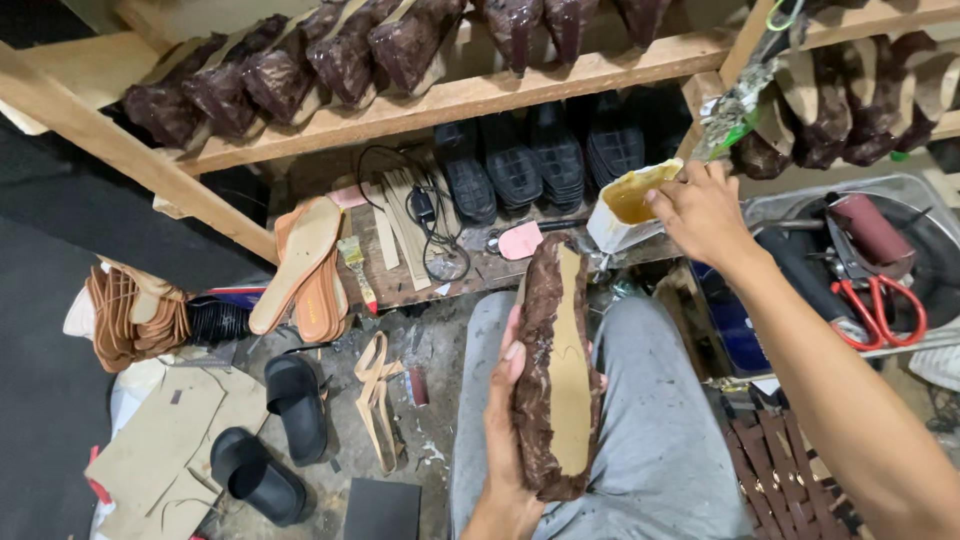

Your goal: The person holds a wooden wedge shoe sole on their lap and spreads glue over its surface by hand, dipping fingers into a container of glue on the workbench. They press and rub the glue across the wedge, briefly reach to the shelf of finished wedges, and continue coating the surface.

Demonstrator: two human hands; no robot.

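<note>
— Hands first: what does your head view give you?

— Your left hand [505, 400] is clamped around a brown-wrapped shoe upper [555, 365], held upright over your grey-trousered lap [660, 430], tan insole side facing you. Your fingers curl behind it, so only the thumb and fingertips along its left edge show. Your right hand [700, 210] reaches out to the white glue tub [628, 205] on the workbench edge [440, 285]; fingertips touch its rim. Whether they pinch anything you cannot tell, since the back of the hand covers them.

— What is cut off or unclear?

— The top shelf's row of wrapped uppers [300, 65] runs out of frame above. Black outsoles [540, 160] sit in shadow under the shelf, their count hard to make out. At right, red-handled pliers [885, 310] lie in a metal tray [900, 190], partly behind your forearm. Low left, two black slide sandals [275, 430] rest on the floor near cardboard sheets [160, 450]; the stack of tan straps [125, 315] is clipped by the dark wall.
</note>
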